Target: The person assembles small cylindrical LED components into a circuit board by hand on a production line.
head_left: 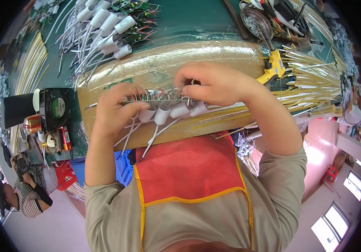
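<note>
A narrow green circuit board strip (163,100) is held level just above a brown work board (239,122). My left hand (119,105) grips its left end, thumb on the near side. Several white cylinders (162,114) hang along the near edge, with white leads trailing toward my apron. Small components and thin red wires (160,91) stand up along the strip. At the right end, my right hand (212,83) is closed, thumb and index finger pinched together beside the strip. Whatever lies between those fingertips is too small to make out.
A yellow glue gun (275,67) lies at the right beside a pan (256,22) and bundled yellow-white strips (310,84). Far left, similar assemblies with white cylinders (100,19) are piled. A black fan (55,106) and a can (32,124) stand left. Another person (25,189) sits beyond.
</note>
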A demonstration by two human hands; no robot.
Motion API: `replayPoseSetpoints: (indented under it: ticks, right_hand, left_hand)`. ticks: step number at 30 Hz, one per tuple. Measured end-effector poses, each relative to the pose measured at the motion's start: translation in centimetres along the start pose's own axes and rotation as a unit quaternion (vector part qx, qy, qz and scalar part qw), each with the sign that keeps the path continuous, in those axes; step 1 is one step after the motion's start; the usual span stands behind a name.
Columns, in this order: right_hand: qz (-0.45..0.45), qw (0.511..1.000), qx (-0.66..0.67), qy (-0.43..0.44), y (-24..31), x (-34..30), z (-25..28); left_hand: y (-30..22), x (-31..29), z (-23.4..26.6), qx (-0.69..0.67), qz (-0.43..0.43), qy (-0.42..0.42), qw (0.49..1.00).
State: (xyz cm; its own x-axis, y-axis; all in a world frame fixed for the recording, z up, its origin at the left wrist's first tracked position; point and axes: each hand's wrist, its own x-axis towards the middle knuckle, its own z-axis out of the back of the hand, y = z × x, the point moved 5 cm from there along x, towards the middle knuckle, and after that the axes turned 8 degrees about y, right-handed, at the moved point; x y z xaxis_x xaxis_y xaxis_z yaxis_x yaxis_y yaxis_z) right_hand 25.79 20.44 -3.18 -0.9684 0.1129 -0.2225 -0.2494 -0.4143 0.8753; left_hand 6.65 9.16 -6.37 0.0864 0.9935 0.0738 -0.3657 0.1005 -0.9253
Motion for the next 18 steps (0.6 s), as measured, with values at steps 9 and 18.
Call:
replayPoseSetpoints:
  ticks: [9,18]
  right_hand:
    - [-0.081,0.997,-0.009,-0.008,0.9,1.5,0.4]
    - [-0.043,0.985,-0.165,0.019,1.4,3.5,-0.9]
  left_hand:
    - [-1.0,0.6,-0.3,0.072,0.025,0.037,0.996]
    - [-0.4,0.5,0.0,0.092,0.108,0.044,0.989]
